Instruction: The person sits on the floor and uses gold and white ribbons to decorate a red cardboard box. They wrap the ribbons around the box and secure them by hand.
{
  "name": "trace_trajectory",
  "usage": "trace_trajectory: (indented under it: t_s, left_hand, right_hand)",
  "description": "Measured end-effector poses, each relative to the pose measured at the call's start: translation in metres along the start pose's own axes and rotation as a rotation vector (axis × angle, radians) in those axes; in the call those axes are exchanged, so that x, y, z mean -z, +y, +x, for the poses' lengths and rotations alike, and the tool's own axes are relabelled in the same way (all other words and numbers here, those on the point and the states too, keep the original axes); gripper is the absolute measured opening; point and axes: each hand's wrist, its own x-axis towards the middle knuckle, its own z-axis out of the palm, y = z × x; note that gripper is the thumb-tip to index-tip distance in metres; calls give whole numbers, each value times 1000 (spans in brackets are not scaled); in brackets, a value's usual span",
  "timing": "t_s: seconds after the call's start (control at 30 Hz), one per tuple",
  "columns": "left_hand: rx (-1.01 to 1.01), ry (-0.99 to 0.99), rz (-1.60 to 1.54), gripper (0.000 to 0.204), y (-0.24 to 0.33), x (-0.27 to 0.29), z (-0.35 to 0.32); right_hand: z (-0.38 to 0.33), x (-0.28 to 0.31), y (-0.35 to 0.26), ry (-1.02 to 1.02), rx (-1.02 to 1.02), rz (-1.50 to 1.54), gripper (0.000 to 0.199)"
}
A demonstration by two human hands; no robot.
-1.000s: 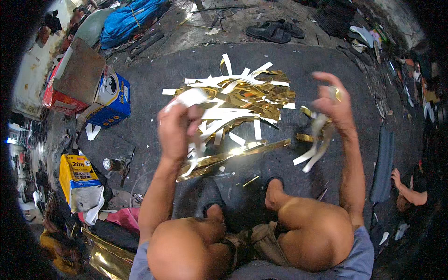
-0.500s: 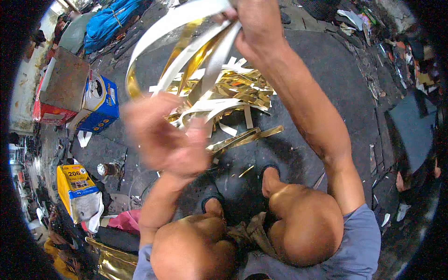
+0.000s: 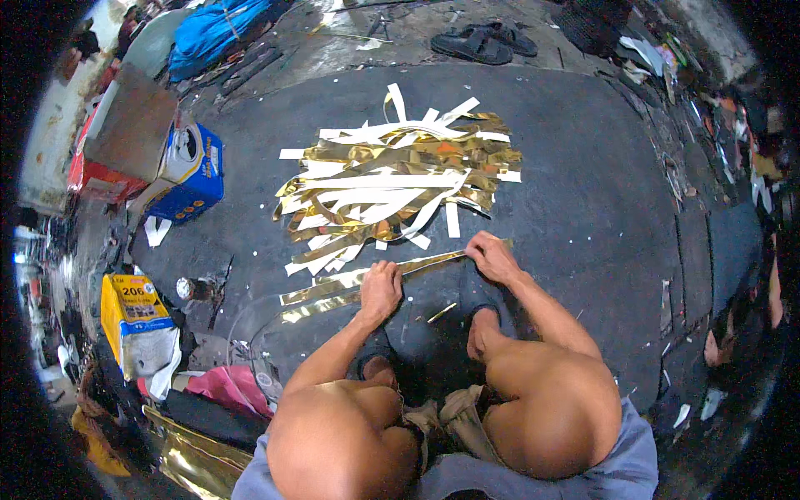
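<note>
On the dark mat in front of me lies a heap of gold and white strips, spread out and tangled. Just nearer than the heap, separate gold strips lie slantwise on the mat. My left hand is closed with curled fingers at the middle of these strips. Farther right, my right hand pinches them near their right end. The fingertips of both hands are partly hidden. A lower gold strip reaches out to the left of my left hand.
At the left stand a blue and white box, a red box and a yellow box. A small jar lies near them. Black sandals rest at the far side. A shiny gold sheet is at lower left. Scraps line the right side.
Both hands have come down to the gold strips on the mat. The bunch of strips my right hand held up now lies on the heap. My right hand is nearer and lower.
</note>
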Motion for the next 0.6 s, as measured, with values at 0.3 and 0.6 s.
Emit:
trace_trajectory:
  t_s: [0.3, 0.6]
  left_hand:
    - [-60, 170, -374, 17, 80, 50, 2]
    - [122, 84, -785, 22, 84, 34, 6]
  right_hand:
    - [6, 6, -25, -224, -119, -276, 33]
    - [15, 0, -24, 101, 33, -71, 22]
